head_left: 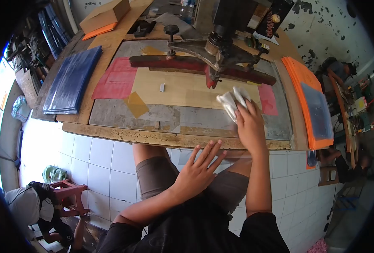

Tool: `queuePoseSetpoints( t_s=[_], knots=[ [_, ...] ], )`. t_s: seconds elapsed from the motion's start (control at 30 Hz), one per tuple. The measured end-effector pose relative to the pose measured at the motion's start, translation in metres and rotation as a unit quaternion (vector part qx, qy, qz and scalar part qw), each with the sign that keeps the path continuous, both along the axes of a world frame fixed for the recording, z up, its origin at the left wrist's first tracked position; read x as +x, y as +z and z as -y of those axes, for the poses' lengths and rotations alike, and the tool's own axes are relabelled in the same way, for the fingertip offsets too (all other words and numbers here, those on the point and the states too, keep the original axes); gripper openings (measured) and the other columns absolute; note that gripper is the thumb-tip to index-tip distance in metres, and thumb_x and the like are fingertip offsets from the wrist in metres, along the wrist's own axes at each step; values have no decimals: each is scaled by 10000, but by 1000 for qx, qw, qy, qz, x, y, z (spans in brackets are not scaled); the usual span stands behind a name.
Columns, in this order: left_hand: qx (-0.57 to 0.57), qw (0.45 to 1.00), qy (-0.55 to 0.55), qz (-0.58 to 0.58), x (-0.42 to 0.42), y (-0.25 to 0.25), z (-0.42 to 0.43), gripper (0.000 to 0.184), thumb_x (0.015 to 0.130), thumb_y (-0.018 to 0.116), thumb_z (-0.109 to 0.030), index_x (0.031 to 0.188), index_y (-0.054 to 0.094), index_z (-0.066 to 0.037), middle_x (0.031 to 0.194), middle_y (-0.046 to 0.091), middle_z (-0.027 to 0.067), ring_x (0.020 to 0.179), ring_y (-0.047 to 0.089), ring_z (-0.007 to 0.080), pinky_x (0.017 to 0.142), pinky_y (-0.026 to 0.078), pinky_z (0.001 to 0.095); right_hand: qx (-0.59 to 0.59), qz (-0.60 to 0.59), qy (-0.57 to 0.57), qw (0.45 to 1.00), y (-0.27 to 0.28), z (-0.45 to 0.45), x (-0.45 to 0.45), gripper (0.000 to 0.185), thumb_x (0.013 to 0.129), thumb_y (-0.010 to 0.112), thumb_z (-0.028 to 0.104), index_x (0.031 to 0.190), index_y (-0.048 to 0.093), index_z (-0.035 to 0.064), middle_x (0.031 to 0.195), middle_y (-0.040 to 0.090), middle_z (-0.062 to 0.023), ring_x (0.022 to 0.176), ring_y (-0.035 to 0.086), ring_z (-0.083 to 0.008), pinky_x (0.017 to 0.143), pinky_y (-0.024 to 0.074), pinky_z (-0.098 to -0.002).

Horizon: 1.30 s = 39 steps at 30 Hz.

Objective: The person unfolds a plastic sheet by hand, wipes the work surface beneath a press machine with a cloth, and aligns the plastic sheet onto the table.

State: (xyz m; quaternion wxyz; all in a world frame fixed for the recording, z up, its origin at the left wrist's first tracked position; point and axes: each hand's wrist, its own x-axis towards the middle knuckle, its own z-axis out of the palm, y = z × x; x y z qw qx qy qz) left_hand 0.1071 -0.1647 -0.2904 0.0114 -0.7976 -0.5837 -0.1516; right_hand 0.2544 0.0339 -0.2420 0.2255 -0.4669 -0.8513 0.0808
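My right hand (252, 128) grips a crumpled white cloth (227, 104) over the right part of the press bed. Below the cloth lie a tan sheet (174, 88) and the grey metal plate (203, 120). My left hand (198, 170) is open, fingers stretched out near the table's wooden front edge (153, 135), above my lap. A clear strip, perhaps plastic, shows faintly beside it. Over the tan sheet hangs the press head (213, 78) with its long red bar (170, 62). A small white piece (162, 87) rests on the sheet.
Dark blue plastic sheets (71, 82) are stacked at the left. On the right sit orange sheets (298, 80) with a clear blue one (317, 111) on top. A cardboard box (104, 16) stands back left. One person (35, 206) is at lower left; others are at far right.
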Motion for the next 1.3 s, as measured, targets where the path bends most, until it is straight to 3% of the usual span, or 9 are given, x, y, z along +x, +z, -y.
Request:
queuePoseSetpoints(
  t_s=[0.13,0.37,0.47,0.6,0.77,0.87,0.97,1.07,1.3],
  knots=[
    [-109,993,-2,-36,5,-13,3,822,954,761,-438,1665,478,-137,1768,374,183,1664,303,363,1346,208,590,1,-34,355,934,7,51,-27,304,1018,695,111,1311,773,85,1533,641,-122,1469,516,-416,1212,428,-566],
    [19,1000,3,16,1,-5,-2,694,956,761,-430,1552,592,-118,1651,505,197,1610,386,372,1340,217,619,47,-42,95,993,-12,18,-25,351,959,670,5,1279,790,87,1491,677,-112,1434,559,-385,1224,433,-554],
    [-48,999,4,9,7,-18,4,751,963,755,-441,1609,540,-124,1712,444,200,1631,359,367,1335,226,616,0,-43,377,925,5,58,-31,302,992,676,15,1253,809,92,1494,666,-144,1460,553,-390,1237,442,-527],
    [-11,1000,5,17,6,-7,1,836,963,754,-455,1677,464,-134,1799,323,190,1669,296,363,1330,233,610,-90,-130,191,969,-6,16,23,292,1014,667,21,1276,792,55,1449,679,-176,1434,572,-386,1189,483,-503],
    [-21,1000,6,15,6,-2,0,869,964,753,-449,1704,423,-135,1826,266,177,1686,257,355,1337,225,594,48,-7,-57,997,-15,-17,58,323,999,640,8,1300,753,47,1491,635,-192,1335,595,-417,1159,476,-527],
    [-29,999,8,19,8,-5,0,858,979,741,-441,1709,414,-131,1823,275,173,1685,263,350,1337,228,589,59,-26,225,972,-4,37,30,304,1005,665,44,1296,753,53,1480,650,-159,1359,586,-413,1159,475,-547],
    [-30,999,7,23,4,1,-3,831,1002,719,-437,1707,416,-119,1812,304,164,1680,279,341,1338,232,585,-14,-47,196,979,-2,34,58,270,1000,692,70,1259,760,45,1456,667,-150,1395,576,-404,1176,463,-550],
    [-20,999,12,25,5,8,0,817,1007,712,-448,1684,444,-78,1790,347,167,1670,302,331,1337,241,566,36,-36,-48,998,-11,15,79,268,998,706,85,1257,773,63,1482,668,-126,1433,559,-398,1207,445,-531],
    [-5,999,24,39,7,8,-15,766,1070,639,-481,1668,452,-40,1770,376,178,1660,317,339,1325,267,567,52,-21,80,995,-5,60,61,311,1029,670,73,1327,759,86,1492,651,-130,1402,571,-410,1164,461,-530]
  ],
)
